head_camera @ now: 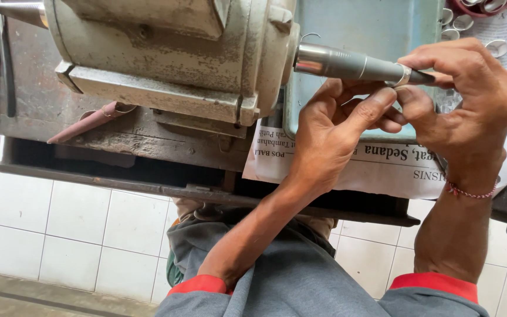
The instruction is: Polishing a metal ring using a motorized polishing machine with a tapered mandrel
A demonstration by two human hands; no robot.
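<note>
1. Right hand (470, 94): fingertips pinched on silver ring (404, 75), seated on tapered spindle (353, 64).
2. Left hand (330, 132): thumb pressed up beneath ring, fingers curled.
3. Best held square with light, even pressure.
4. Spindle axis near-horizontal, tip toward right hand, base at grey motor (171, 53) beyond left hand.

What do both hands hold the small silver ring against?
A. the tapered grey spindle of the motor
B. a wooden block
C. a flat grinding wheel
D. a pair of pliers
A: the ring sits around the tapered spindle, pinched by the left hand and right hand.
</note>
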